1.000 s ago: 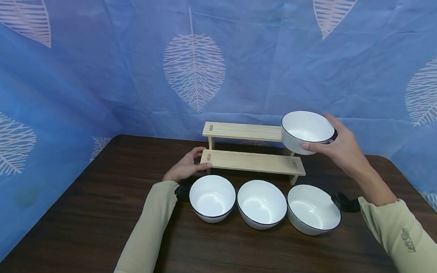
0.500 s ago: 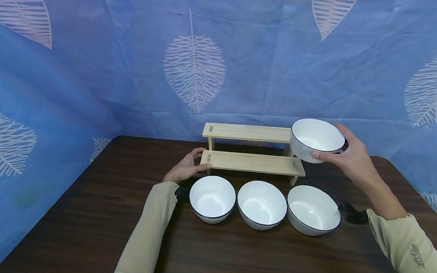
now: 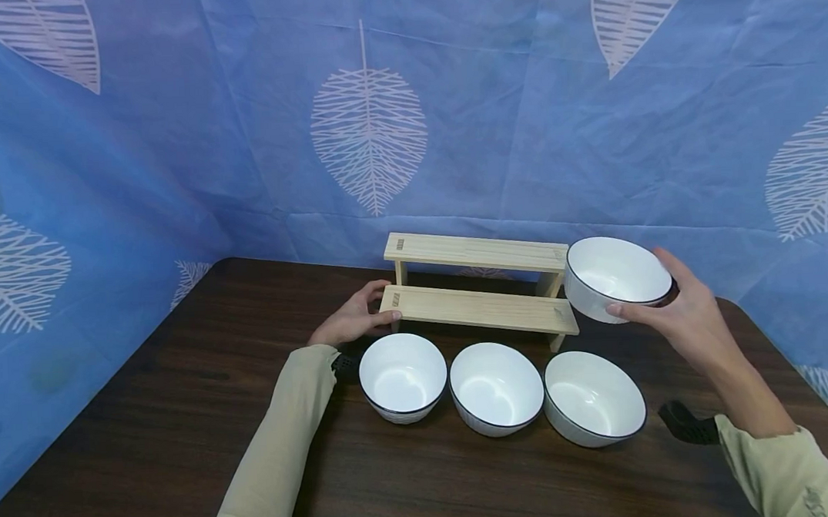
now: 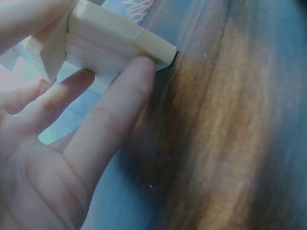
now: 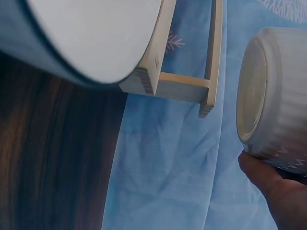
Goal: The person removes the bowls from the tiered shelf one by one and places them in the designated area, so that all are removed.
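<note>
A white bowl [image 3: 618, 279] with a dark rim is held in the air by my right hand [image 3: 694, 319], at the right end of a two-tier wooden shelf [image 3: 479, 308]. The right thumb lies on the bowl's near side and the fingers go behind it. The right wrist view shows the underside of this bowl [image 5: 254, 91], off the shelf. My left hand [image 3: 352, 317] grips the left end of the lower tier. In the left wrist view its fingers [image 4: 115, 115] touch the wooden end piece [image 4: 105, 45].
Three more white bowls stand in a row before the shelf: a left bowl [image 3: 402, 376], a middle bowl [image 3: 496, 387] and a right bowl [image 3: 593, 397]. The dark wood table [image 3: 151, 424] meets a blue cloth [image 3: 255, 126] with white leaf prints behind.
My right hand has carried the bowl to the right and toward me, from over the upper tier's right end to beside it. The left hand has stayed on the shelf.
</note>
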### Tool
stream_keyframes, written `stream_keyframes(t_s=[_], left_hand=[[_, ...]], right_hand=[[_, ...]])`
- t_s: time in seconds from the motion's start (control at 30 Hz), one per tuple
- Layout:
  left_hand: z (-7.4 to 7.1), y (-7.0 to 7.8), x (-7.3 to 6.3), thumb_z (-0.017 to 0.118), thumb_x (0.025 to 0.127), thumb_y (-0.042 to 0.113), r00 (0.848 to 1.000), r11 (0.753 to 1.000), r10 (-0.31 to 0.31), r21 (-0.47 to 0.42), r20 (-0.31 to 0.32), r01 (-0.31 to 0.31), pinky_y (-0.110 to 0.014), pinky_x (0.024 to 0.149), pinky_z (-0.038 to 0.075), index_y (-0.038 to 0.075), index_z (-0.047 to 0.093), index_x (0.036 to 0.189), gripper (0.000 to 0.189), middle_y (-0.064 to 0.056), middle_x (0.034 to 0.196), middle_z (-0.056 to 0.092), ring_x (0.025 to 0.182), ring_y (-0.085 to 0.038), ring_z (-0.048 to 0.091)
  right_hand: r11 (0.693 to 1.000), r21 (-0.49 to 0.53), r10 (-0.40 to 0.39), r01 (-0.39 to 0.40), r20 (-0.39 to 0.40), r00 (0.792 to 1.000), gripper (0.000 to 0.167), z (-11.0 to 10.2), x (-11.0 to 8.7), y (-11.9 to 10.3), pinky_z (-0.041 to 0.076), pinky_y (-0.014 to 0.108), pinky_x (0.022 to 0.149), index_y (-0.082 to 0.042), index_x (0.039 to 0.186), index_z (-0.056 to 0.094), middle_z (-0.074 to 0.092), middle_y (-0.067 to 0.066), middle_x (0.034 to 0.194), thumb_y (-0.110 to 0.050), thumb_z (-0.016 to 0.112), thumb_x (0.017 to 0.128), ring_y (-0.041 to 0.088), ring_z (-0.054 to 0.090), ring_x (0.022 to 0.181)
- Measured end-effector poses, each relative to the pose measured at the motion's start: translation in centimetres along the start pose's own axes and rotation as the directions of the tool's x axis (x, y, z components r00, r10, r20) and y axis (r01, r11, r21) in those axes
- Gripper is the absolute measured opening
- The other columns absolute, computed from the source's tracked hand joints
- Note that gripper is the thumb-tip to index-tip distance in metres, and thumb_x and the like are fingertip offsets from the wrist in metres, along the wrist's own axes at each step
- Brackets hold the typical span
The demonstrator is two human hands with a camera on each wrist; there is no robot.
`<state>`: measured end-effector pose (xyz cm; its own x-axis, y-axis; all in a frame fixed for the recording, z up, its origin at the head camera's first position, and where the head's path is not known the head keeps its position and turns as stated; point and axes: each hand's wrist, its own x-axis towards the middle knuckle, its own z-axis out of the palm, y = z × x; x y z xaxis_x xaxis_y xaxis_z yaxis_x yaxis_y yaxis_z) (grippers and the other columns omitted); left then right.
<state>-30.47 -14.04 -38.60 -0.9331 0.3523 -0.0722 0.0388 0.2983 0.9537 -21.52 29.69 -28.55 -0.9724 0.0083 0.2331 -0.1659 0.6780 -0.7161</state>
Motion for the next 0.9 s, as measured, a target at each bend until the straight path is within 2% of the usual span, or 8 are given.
stream_keyframes(t_s=[0.4,0.63,0.9], left_hand=[[0.0,0.1,-0.1,0.069,0.099,0.010,1.000,1.000,-0.003,0.005,-0.002,0.003,-0.048,0.096,0.054,0.003,0.023,0.158,0.076,-0.025,0.152,0.037,0.120,-0.039,0.060],[0.0,0.4,-0.2,0.068,0.099,0.011,1.000,1.000,0.001,0.005,0.006,-0.001,-0.048,0.095,0.055,0.003,0.022,0.158,0.076,-0.026,0.152,0.037,0.120,-0.039,0.060],[-0.1,0.2,-0.1,0.069,0.098,0.011,1.000,1.000,-0.004,0.008,-0.005,0.004,-0.048,0.096,0.055,0.003,0.023,0.158,0.076,-0.026,0.153,0.037,0.121,-0.039,0.060]], right_hand=[[0.999,-0.049,0.021,-0.020,0.013,1.000,0.106,-0.6,-1.1,1.2,0.037,0.021,0.068,-0.004,0.163,0.004,0.029,0.042,0.149,-0.029,0.078,0.091,0.054,0.040,0.125],[0.995,-0.089,0.049,-0.046,0.026,0.998,0.107,-1.0,-1.7,2.1,0.040,0.032,0.072,-0.003,0.162,0.004,0.028,0.044,0.149,-0.031,0.078,0.090,0.056,0.039,0.124],[0.994,-0.088,0.060,-0.060,0.009,0.998,0.108,-1.5,-2.4,3.0,0.036,0.018,0.064,-0.004,0.163,0.005,0.029,0.043,0.148,-0.031,0.079,0.090,0.055,0.040,0.122]])
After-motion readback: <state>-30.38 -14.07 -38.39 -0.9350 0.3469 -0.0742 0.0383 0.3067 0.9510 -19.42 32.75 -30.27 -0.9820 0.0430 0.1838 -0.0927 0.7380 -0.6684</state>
